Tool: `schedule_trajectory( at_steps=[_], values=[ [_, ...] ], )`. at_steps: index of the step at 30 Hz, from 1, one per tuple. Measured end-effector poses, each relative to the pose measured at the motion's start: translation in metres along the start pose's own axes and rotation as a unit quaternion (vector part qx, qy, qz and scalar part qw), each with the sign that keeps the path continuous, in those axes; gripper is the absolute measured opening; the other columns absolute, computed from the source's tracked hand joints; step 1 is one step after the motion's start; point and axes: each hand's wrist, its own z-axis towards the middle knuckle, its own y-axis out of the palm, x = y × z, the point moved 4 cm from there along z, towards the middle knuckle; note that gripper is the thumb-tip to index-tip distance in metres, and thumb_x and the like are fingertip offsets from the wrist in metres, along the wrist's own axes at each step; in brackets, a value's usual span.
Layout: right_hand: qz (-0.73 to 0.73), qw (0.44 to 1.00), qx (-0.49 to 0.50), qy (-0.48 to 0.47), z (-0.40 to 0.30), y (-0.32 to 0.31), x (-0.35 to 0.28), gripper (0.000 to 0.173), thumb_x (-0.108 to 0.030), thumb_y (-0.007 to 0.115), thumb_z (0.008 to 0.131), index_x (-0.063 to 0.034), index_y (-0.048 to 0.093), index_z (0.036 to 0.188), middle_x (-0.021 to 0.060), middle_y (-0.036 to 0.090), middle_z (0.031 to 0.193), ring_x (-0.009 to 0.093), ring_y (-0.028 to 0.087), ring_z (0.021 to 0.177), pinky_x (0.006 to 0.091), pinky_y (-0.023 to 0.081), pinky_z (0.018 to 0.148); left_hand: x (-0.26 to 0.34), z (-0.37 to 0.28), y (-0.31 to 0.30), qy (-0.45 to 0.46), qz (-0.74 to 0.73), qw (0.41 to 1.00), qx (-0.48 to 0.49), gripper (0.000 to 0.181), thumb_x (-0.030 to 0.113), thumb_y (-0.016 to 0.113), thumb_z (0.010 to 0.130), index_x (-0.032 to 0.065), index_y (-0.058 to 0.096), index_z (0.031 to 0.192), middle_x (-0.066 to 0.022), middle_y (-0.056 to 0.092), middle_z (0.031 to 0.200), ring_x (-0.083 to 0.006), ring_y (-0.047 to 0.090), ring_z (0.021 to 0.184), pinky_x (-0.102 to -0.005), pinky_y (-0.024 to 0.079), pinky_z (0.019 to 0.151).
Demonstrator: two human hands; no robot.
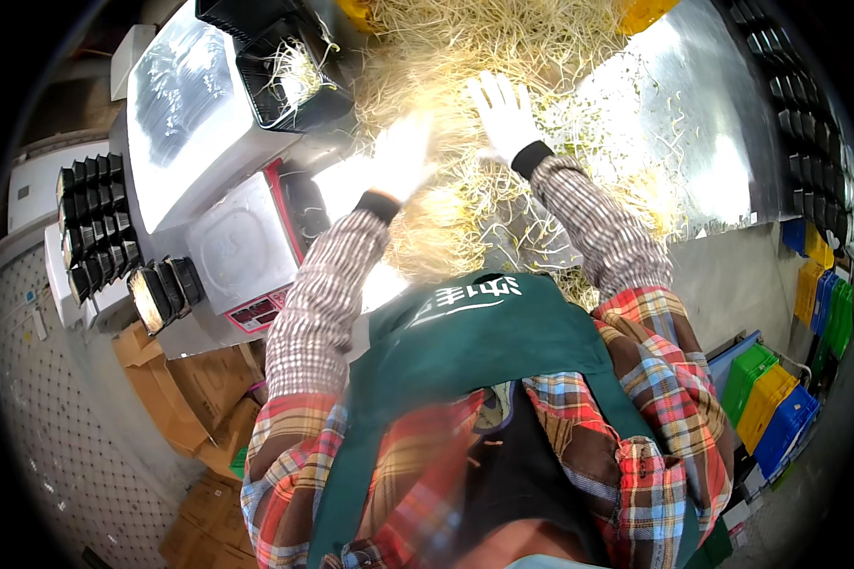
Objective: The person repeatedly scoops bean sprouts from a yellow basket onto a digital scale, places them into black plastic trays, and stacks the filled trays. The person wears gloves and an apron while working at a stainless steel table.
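A broad heap of pale bean sprouts (455,57) covers the middle of the metal table (712,163). Over its left part is my left hand (403,153), blurred and overexposed, so its fingers and any hold cannot be made out. My right hand (502,114) lies palm down on the heap, fingers apart, with nothing seen in its grasp. To the left, a black plastic tray (256,92) holds a small bunch of sprouts (295,71). Below that tray, left of my left forearm, sits a digital weighing scale (242,245) with a metal plate.
Stacked black trays (96,220) stand at far left, with a few more (164,291) beside the scale. Rows of black trays (797,107) line the right edge. Cardboard boxes (185,391) lie at lower left; coloured plastic crates (768,398) stand at lower right.
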Motion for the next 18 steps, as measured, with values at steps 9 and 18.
schedule_trajectory(
  at_steps=[9,18],
  values=[
    [0.183,0.956,-0.059,-0.221,0.04,-0.014,0.047,0.109,-0.049,0.078,0.065,-0.0107,0.025,0.151,0.0278,0.047,0.137,0.04,0.052,0.122,0.0462,0.047,0.1,-0.047,0.03,-0.019,0.081,-0.16,0.98,-0.09,0.063,0.022,0.071,0.076,0.0099,0.05,0.134,-0.0196,0.059,0.12,-0.0362,0.057,0.112,-0.0412,0.047,0.095],
    [0.088,0.983,-0.063,-0.149,-0.059,0.004,-0.027,0.125,-0.054,0.088,0.053,-0.0099,0.024,0.151,0.0196,0.027,0.154,0.037,0.025,0.143,0.054,0.017,0.117,-0.028,-0.038,-0.009,-0.053,-0.141,0.963,-0.224,0.078,0.035,0.072,0.08,0.0136,0.038,0.147,-0.0216,0.047,0.142,-0.0338,0.051,0.126,-0.0406,0.039,0.107]
  ],
)
